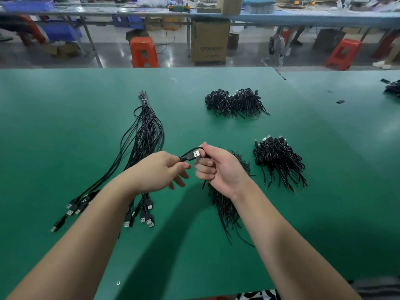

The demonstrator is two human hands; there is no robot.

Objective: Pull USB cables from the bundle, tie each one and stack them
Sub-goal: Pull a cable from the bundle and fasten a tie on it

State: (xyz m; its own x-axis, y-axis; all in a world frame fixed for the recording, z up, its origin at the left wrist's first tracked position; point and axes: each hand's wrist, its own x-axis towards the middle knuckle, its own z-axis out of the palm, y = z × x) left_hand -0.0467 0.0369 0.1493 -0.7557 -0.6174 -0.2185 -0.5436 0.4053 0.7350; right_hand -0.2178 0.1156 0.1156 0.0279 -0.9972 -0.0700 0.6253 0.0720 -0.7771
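A bundle of black USB cables (145, 135) lies on the green table (65, 109), tied at its far end, plugs fanned out near me. Between my hands is one black USB cable (193, 153) with its silver plug showing. My left hand (161, 169) pinches the cable just behind the plug. My right hand (218, 167) grips the cable, fingers curled round it. Under my right wrist lies a stack of tied cables (225, 204). Two more stacks sit to the right (279, 159) and at the back (234, 102).
A small black piece (340, 101) and another cable heap (392, 88) lie at the far right of the table. Beyond the table's far edge stand orange stools (144, 53), a cardboard box (210, 42) and another workbench.
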